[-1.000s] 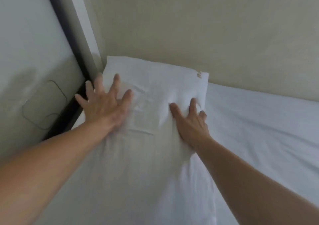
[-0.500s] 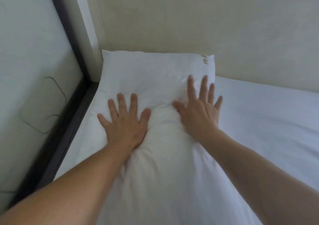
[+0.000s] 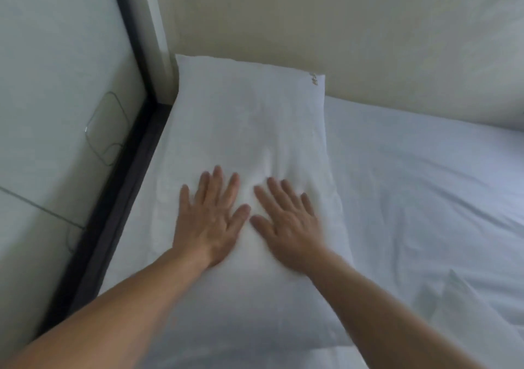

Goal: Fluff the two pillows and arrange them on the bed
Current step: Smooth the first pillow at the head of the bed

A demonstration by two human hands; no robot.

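Observation:
A white pillow [image 3: 249, 130] lies lengthwise on the bed [image 3: 425, 187], its far end against the beige wall in the corner. A small gold mark sits at its far right corner. My left hand [image 3: 211, 221] presses flat on the pillow's middle, fingers spread. Right beside it, my right hand [image 3: 286, 221] also lies flat on the pillow, fingers apart; the two thumbs nearly touch. Neither hand grips the fabric. A white fabric corner [image 3: 465, 309], possibly the second pillow, pokes in at the lower right.
The bed's dark frame edge [image 3: 113, 212] runs along the left, next to a pale wall panel [image 3: 56, 113] with a thin cable loop [image 3: 105, 130]. The beige wall [image 3: 340, 28] closes off the far side. White sheet stretches to the right.
Both hands slid back along the pillow toward me and came closer together. The view dropped, showing more of the pillow's near part and the sheet at right.

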